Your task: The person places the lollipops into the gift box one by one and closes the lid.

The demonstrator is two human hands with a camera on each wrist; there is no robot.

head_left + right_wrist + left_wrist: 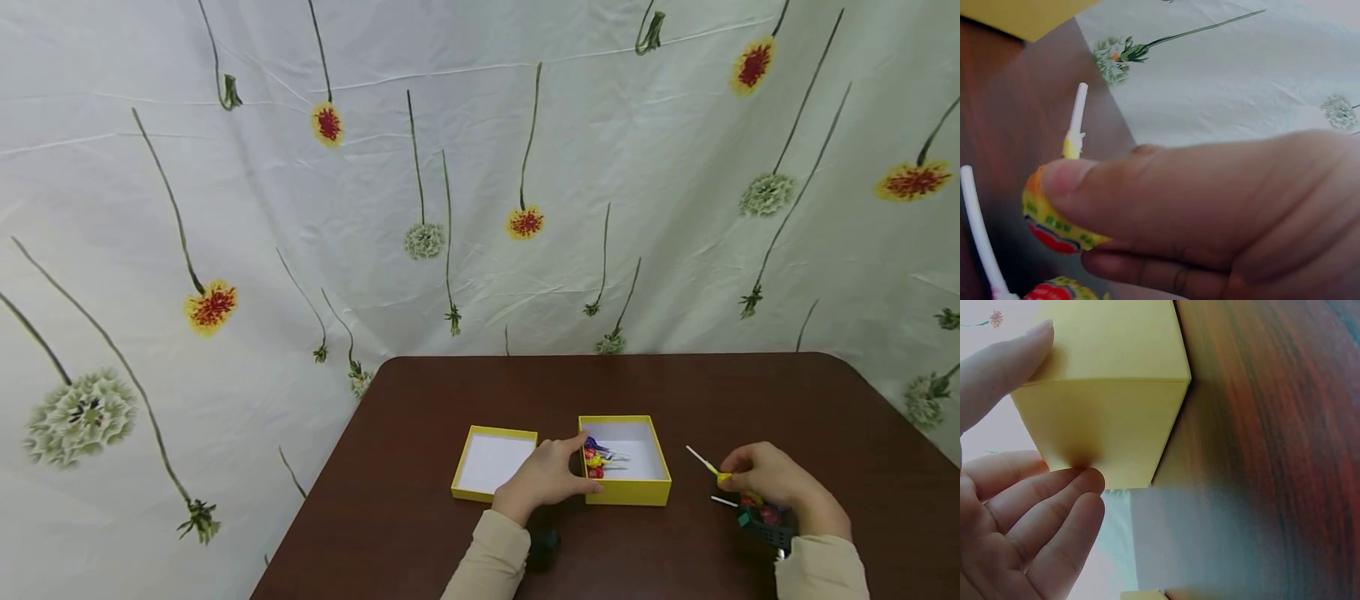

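Note:
My right hand [772, 483] pinches a yellow lollipop [1054, 212] by its wrapped head between thumb and fingers; its white stick points away from the hand. Just beneath that hand is a small dark basket [767, 532] of lollipops, partly covered by the hand. Another lollipop [1054, 290] shows below the held one in the right wrist view. My left hand [546, 477] holds the near left corner of a yellow box [628, 493], thumb on the front wall and fingers along the left wall. Inside the box, several wrapped lollipops [594, 460] lie at the left, sticks pointing right.
A yellow lid [495, 460] with a white inside lies left of the box, its hollow side up. Everything stands on a dark brown table [450, 392]. Behind the table hangs a white cloth [480, 167] printed with flowers.

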